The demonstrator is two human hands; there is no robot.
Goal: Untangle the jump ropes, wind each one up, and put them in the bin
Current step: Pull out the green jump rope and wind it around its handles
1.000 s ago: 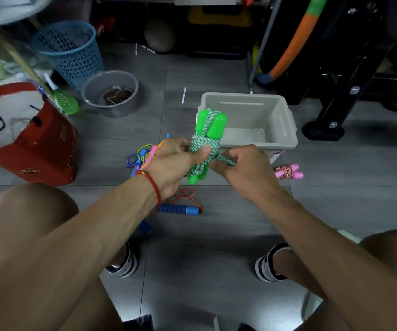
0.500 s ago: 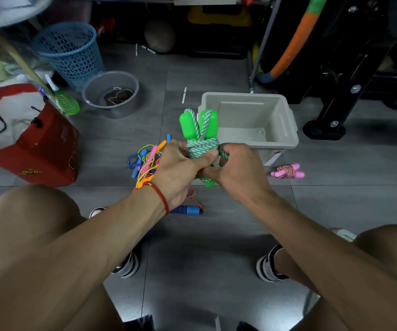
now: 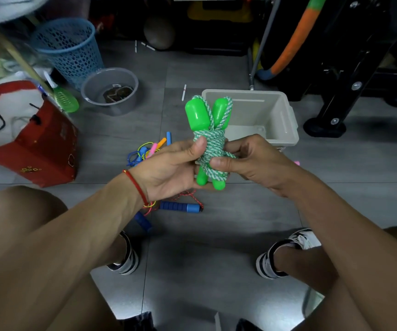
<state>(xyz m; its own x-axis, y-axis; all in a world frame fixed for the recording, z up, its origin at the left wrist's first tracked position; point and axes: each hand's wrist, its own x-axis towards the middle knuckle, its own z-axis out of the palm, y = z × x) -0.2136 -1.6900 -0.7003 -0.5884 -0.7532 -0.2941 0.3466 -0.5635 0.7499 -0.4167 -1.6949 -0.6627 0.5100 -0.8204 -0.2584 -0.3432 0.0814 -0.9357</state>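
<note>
Green jump rope (image 3: 210,142), wound into a bundle, sits mid-frame w/ handles upright. Left hand (image 3: 171,168) grips its left side, thumb on the coil; right hand (image 3: 247,158) pinches the wrap lower right. Bin (image 3: 288,120) lies just behind, upper right, nearer the right hand, prob. the drop.

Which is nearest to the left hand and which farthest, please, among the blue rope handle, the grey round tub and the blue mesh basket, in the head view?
From the left hand:
1. Blue rope handle, on the floor just below the hand.
2. Grey round tub, up and to the left.
3. Blue mesh basket, farther back left, behind the tub.
</note>
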